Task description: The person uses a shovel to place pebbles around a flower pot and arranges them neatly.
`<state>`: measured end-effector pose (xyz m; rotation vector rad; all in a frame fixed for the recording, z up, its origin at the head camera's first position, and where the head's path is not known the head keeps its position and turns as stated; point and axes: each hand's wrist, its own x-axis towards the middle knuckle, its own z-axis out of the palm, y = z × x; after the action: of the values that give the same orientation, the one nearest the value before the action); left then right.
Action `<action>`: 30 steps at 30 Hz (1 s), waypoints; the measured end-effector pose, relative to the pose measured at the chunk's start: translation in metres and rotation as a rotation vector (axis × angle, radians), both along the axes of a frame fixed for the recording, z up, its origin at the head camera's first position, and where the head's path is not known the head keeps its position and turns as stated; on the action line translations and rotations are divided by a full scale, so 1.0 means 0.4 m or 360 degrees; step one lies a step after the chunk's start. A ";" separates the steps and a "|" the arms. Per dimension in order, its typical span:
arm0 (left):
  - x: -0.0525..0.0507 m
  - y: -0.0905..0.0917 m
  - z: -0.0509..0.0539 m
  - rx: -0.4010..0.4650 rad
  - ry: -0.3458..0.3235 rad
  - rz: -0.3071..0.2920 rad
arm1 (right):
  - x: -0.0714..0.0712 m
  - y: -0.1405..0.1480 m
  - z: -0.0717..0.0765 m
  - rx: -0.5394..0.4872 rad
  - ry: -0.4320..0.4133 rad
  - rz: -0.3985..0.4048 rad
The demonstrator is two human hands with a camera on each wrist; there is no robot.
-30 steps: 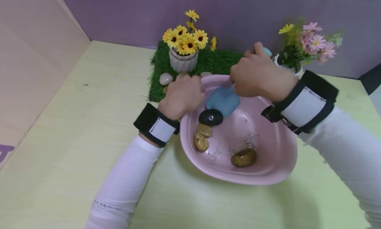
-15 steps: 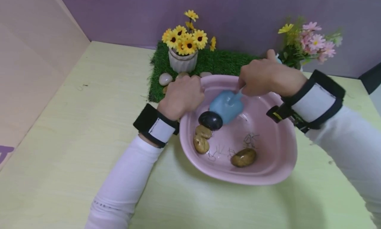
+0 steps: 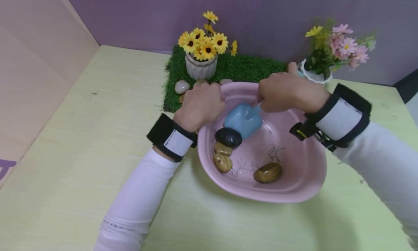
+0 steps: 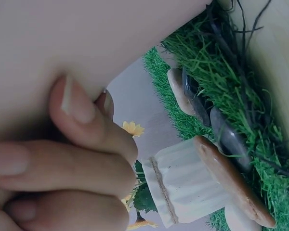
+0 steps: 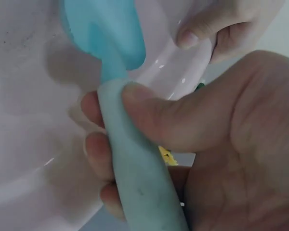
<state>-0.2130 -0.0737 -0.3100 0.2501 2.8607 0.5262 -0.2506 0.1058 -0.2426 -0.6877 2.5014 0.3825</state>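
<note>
My left hand (image 3: 202,105) grips the rim of a pink plastic basin (image 3: 311,178) at its far left side. In the left wrist view its fingers (image 4: 82,163) are curled. My right hand (image 3: 284,91) holds a small blue shovel by its pale handle (image 5: 139,163), thumb laid along it. The shovel's blade (image 3: 243,121) is low inside the basin, touching or very near a black stone (image 3: 228,137). Below that stone, two small tan stones (image 3: 223,163) lie along the left wall. A larger brown stone (image 3: 267,172) sits apart near the front, beside thin dark strands (image 3: 275,153).
Behind the basin lies a strip of artificial grass (image 3: 241,66), carrying a white pot (image 3: 201,66) of yellow flowers and several stones, one of them white (image 3: 181,86). A white pot (image 3: 318,75) with pink flowers stands at back right. A purple backdrop (image 3: 137,22) closes the rear.
The shovel blade has moved toward the front of the basin, first rightward, then left. The black stone and the tan stones have slid slightly frontward. My left hand stays on the rim.
</note>
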 end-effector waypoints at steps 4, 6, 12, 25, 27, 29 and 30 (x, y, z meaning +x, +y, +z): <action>-0.001 0.001 0.003 -0.0011 -0.0006 0.0006 | 0.003 0.007 -0.011 0.0001 -0.0057 -0.0011; -0.002 0.001 0.004 -0.0016 -0.0009 0.0011 | 0.006 0.006 -0.015 -0.0006 -0.0078 -0.0008; -0.002 0.002 0.010 -0.0021 -0.0034 0.0006 | 0.015 -0.006 -0.017 -0.0036 -0.0115 0.0036; -0.002 -0.001 0.001 -0.0028 0.0009 -0.0005 | 0.023 -0.014 -0.036 -0.0106 -0.0395 0.0210; -0.002 -0.001 0.002 -0.0028 0.0013 -0.0009 | 0.019 -0.008 -0.036 -0.0170 -0.0426 0.0230; -0.002 0.000 0.000 -0.0027 0.0020 -0.0014 | 0.015 -0.001 -0.034 -0.0221 -0.0469 0.0247; -0.002 0.000 -0.001 -0.0026 0.0022 -0.0015 | 0.014 0.003 -0.033 -0.0242 -0.0488 0.0248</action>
<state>-0.2137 -0.0735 -0.3106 0.2653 2.8745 0.5008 -0.2450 0.1068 -0.2557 -0.9303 2.2077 0.1289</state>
